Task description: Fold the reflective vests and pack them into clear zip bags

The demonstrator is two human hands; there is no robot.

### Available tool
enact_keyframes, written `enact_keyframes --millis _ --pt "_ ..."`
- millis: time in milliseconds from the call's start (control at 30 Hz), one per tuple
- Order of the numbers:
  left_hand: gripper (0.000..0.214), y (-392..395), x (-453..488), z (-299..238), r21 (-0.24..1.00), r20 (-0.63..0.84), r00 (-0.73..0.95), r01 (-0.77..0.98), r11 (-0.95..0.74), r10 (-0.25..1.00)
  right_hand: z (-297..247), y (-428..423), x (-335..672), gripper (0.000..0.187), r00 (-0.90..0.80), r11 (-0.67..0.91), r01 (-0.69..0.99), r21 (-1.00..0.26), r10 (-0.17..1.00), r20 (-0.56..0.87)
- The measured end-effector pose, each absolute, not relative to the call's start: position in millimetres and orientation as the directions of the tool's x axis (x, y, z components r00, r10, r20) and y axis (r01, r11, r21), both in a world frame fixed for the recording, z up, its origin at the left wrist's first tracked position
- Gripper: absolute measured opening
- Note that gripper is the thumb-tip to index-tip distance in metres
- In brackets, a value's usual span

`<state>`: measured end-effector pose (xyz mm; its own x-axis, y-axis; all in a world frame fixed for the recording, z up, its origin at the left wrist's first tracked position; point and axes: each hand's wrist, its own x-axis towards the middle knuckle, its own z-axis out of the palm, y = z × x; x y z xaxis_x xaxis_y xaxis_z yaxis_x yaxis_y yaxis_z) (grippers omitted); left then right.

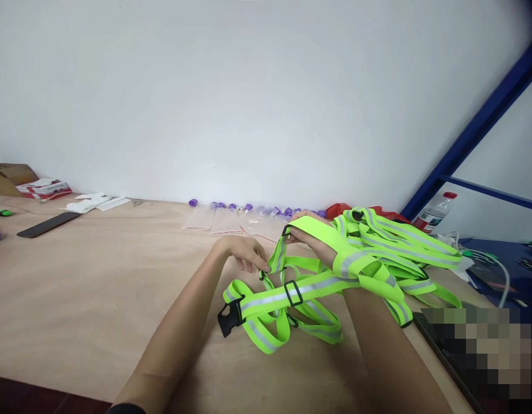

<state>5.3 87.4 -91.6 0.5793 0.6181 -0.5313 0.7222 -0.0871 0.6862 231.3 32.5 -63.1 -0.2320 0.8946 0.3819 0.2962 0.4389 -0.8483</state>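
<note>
Two bare forearms (175,339) reach in from the bottom edge, over the table (89,322), toward a tangled yellow-green strap (322,283). It lies partly on the table and partly lifted between the hands, its loops draped over the right wrist. Left hand (244,251): thumb and index fingertips are pinched together on the strap, the other fingers loosely curled. Right hand (316,244): the band crosses it, the thumb showing beneath; how tightly the fingers close, I cannot tell.

Just beyond, a heap of matching strap (404,244) crowds the right side and partly hides a red item (337,210). Along the wall sit purple caps (249,207) and clear bags (200,218). Farther right stand a red-capped bottle (436,213) and a blue frame (477,123); a blurred patch covers part of a dark object (442,353) near the right forearm. Well off to the left are a dark flat strip (48,225), white papers (93,203) and a cardboard box (11,178).

Silvery stripes run down the strap's middle; it carries a black slider (293,293) and, at one end, a black buckle (230,318) hanging free.
</note>
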Motion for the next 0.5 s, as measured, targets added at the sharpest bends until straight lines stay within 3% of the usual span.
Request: enact_keyframes --millis 133,233,333,500 --pt "0.046 93.2 23.0 -115.2 0.655 -0.609 0.576 0.753 -0.063 0.546 -63.0 31.9 230.7 0.035 -0.233 0.443 0.303 -0.844 0.893 0.385" --pt "0.043 96.4 19.2 -121.5 0.704 -0.586 0.595 0.710 -0.017 0.551 -65.1 33.1 228.8 0.035 -0.230 0.446 0.310 -0.840 0.892 0.388" --pt "0.043 99.3 -0.6 -118.4 0.831 -0.464 0.640 0.554 0.051 0.613 -66.1 36.7 229.9 0.034 -0.229 0.450 0.321 -0.833 0.891 0.393" --pt "0.041 104.2 -39.6 -102.8 0.989 -0.146 0.575 0.111 0.100 0.805 -66.0 36.0 238.0 0.032 -0.274 0.458 0.362 -0.812 0.885 0.377"
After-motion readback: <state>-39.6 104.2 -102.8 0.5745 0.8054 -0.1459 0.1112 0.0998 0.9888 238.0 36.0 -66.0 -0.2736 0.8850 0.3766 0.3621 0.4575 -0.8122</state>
